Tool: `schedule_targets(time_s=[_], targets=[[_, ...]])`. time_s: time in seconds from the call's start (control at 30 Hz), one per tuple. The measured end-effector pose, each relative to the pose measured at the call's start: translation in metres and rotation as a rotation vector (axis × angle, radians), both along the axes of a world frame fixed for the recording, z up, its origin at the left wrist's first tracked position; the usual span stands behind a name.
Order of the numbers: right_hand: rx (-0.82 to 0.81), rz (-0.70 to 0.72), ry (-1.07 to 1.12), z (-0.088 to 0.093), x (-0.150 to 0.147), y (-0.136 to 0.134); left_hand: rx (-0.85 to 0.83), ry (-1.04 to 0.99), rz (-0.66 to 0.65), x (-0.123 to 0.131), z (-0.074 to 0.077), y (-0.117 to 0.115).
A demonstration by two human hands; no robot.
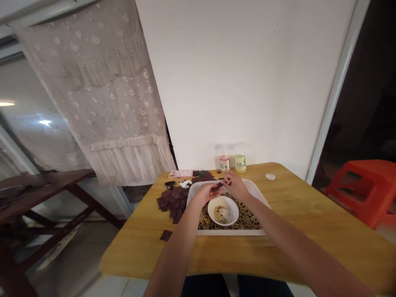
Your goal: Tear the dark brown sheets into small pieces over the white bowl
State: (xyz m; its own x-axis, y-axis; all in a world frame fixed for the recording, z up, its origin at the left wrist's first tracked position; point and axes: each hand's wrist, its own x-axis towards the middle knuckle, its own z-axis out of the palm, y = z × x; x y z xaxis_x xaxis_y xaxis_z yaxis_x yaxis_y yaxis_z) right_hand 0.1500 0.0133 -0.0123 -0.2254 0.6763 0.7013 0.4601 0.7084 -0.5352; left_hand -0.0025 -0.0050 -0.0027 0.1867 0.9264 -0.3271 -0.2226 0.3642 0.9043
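Observation:
Over the white tray (259, 194) my left hand (206, 193) is closed on a small dark brown packet (217, 187). My right hand (234, 184) pinches the packet's other end, fingers pressed together. Both hands hover above the mixed beans (247, 220) lying in the tray. A white bowl (223, 210) with a few pale beans stands in the tray just below the hands. A heap of dark brown packets (172, 202) lies on the wooden table (309, 222) left of the tray.
Two small bottles (232, 162) stand by the wall. A pink phone (180, 174), a white cap (270, 176) and one stray brown packet (166, 235) lie on the table. A red plastic stool (365, 189) is at the right, a dark wooden bench (40, 194) at the left.

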Motion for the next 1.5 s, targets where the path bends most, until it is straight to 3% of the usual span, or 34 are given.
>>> schedule_targets(time_s=[0.87, 1.5], targets=[[-0.012, -0.008, 0.005, -0.0037, -0.0007, 0.0027, -0.013, 0.024, 0.043, 0.0013, 0.0043, -0.0025], [0.000, -0.014, 0.001, -0.0021, -0.0012, 0.0028, 0.028, 0.036, 0.013, -0.0025, -0.0026, 0.0020]])
